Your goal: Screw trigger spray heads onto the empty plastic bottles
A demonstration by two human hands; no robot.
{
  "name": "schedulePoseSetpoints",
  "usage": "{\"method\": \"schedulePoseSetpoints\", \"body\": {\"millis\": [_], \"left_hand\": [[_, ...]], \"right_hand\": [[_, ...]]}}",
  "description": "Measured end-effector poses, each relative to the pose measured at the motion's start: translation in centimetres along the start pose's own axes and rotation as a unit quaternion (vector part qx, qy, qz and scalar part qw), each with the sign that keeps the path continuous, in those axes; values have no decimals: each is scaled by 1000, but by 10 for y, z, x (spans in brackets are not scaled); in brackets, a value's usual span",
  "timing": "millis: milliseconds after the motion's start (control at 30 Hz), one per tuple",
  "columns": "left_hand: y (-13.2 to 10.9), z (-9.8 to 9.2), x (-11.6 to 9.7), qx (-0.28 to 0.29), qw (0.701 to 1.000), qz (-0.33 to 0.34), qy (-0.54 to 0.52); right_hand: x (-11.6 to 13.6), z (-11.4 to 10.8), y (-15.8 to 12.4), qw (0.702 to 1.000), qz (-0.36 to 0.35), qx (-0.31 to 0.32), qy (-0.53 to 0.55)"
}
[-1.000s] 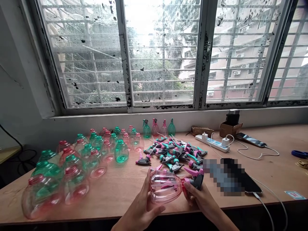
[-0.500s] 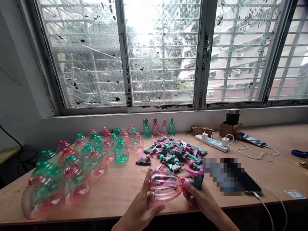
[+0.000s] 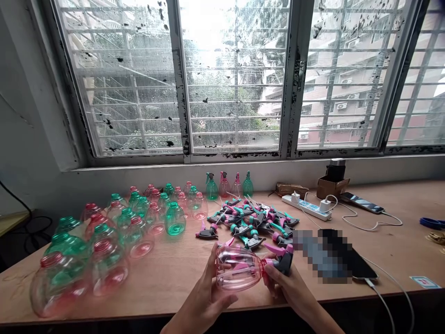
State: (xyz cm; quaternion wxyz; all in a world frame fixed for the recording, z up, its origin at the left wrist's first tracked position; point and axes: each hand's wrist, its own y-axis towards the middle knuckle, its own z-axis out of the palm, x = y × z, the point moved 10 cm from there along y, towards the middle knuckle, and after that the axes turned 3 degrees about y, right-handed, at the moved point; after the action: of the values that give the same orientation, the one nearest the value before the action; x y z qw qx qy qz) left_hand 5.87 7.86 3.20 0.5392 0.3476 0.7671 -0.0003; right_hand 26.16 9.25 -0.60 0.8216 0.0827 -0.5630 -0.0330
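Head view: over the wooden table's [image 3: 174, 273] near edge, the left hand [image 3: 201, 294], half open, cradles the pink translucent bottle's [image 3: 239, 280] base, seemingly steadying it sideways; the right hand [image 3: 294, 288] pinches the trigger sprayer [image 3: 286, 260] near its collar, probably for purchase.

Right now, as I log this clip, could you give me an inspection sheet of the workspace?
Surface: wooden table, with a sticker near the right front edge.
Job's things: pink bottle held sideways, spray head at its neck, tightness unclear; loose spray heads piled behind; headless bottles, pink and green, at left; four fitted bottles by the wall.
Clutter: two phones, cardboard box, power strip, all on the right.
Hands: left hand around the bottle's base; right hand gripping at the spray head and neck.
Cables: white cables at right; dark cables beyond the table's left edge.
Surroundings: barred window with dark-flecked panes.
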Motion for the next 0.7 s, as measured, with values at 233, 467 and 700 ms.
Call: {"method": "schedulePoseSetpoints", "body": {"millis": [233,467,700], "left_hand": [[1,0,3,-5,1000,2,-12],[-1,-2,4,-15,1000,-4,22],[1,-3,0,-16,999,6,31]], "right_hand": [[-2,-2,2,1000,-1,-7,-5],[0,1,0,1000,-6,-3,-10],[0,0,1,1000,-9,-9,-9]]}}
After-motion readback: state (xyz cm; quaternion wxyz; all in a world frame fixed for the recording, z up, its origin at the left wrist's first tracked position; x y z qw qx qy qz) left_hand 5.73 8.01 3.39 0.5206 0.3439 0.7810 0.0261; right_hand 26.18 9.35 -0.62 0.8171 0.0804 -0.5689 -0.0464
